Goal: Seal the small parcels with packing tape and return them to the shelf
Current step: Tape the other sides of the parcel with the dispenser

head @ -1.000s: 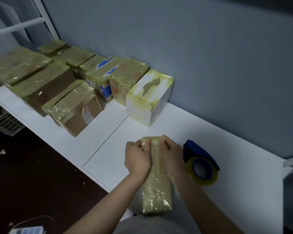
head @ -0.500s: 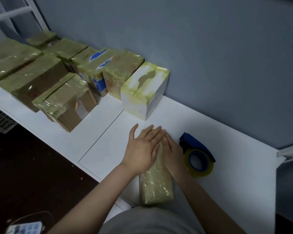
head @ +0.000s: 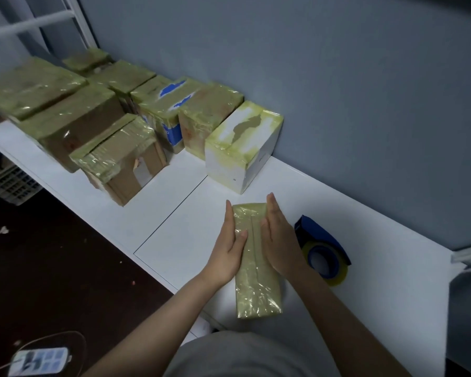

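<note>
Parcel (head: 256, 284) wrapped in yellowish clear tape lies flat on the white shelf (head: 174, 240), its long side running from 6 to 12 o'clock, its near end at the shelf's front edge. The left hand (head: 230, 248) lies along its 9 o'clock side with fingers straight and the thumb resting on the top face. The right hand (head: 279, 240) presses flat on the 3 o'clock side, fingers straight too. Neither hand curls round anything; both are spread and simply pressing the parcel between them.

Just beside the right hand at 3 o'clock sits a blue tape dispenser (head: 324, 251) with a roll of tape. At 12 o'clock from the parcel, near but apart, stands a white taped box (head: 239, 148) against the grey wall (head: 337, 104). More taped boxes (head: 114, 156) crowd the shelf toward 10 o'clock. On the dark floor at 8 o'clock lies a power strip (head: 38, 360).
</note>
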